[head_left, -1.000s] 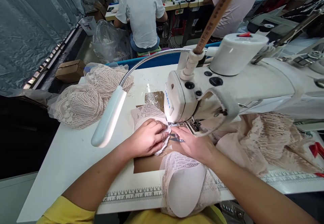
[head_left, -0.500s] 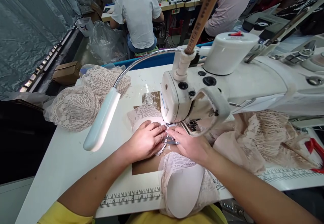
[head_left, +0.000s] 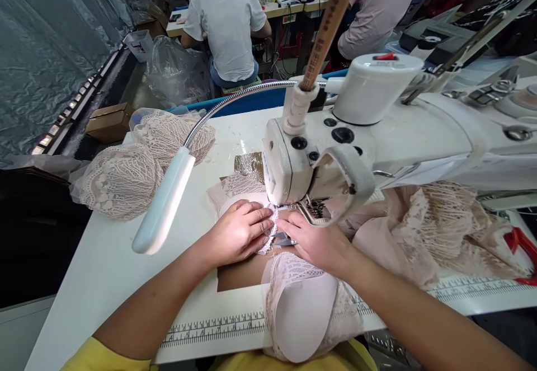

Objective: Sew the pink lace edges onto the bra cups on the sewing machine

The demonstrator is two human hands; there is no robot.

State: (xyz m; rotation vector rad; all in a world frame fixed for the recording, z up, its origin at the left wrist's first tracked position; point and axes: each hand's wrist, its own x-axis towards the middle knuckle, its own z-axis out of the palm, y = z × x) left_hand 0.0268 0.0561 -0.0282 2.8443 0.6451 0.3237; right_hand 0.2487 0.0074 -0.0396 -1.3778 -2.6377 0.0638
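Under the needle of the white sewing machine (head_left: 289, 164) lies a pale pink lace bra (head_left: 306, 315), one moulded cup hanging over the table's front edge. My left hand (head_left: 241, 231) is closed on its lace edge just left of the presser foot, fingers together and thumb hidden. My right hand (head_left: 316, 242) is on the other side of the seam, its fingertips close to the left ones. Small metal thread snips (head_left: 285, 240) stick out from under my right fingers, blades pointing left; their handle is hidden in the palm.
Lace cups (head_left: 121, 181) are piled at the left. A lamp (head_left: 165, 203) on a bent neck hangs beside my left forearm. More lace fabric (head_left: 436, 231) and red-handled scissors (head_left: 520, 250) lie at the right. A ruler strip (head_left: 218, 326) runs along the front edge. Two people sit beyond.
The fingers of both hands have drawn slightly apart at the seam, showing more of the lace edge between them. The whole view has shifted a little.
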